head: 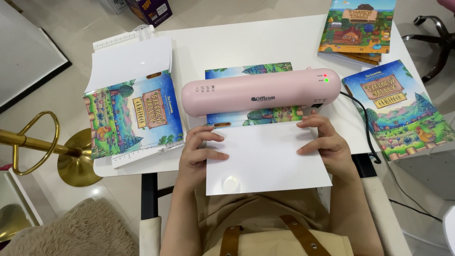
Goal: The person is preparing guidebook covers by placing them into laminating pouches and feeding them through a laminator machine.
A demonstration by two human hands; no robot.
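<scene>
A pink laminator [260,92] lies across the middle of the white table [265,45]. A glossy sheet [265,159] with a colourful printed cover at its far end runs through the machine; its printed part [249,70] shows beyond the machine. My left hand [196,151] rests flat on the sheet's left edge, fingers spread. My right hand [324,140] presses on the sheet's right edge near the laminator's slot. Neither hand grips anything.
A paper trimmer [130,57] with white sheets and a colourful printed cover [135,114] sits at the left. A stack of colourful books [358,28] lies at the back right, another cover [400,109] at the right. A black cable [367,130] trails off the laminator.
</scene>
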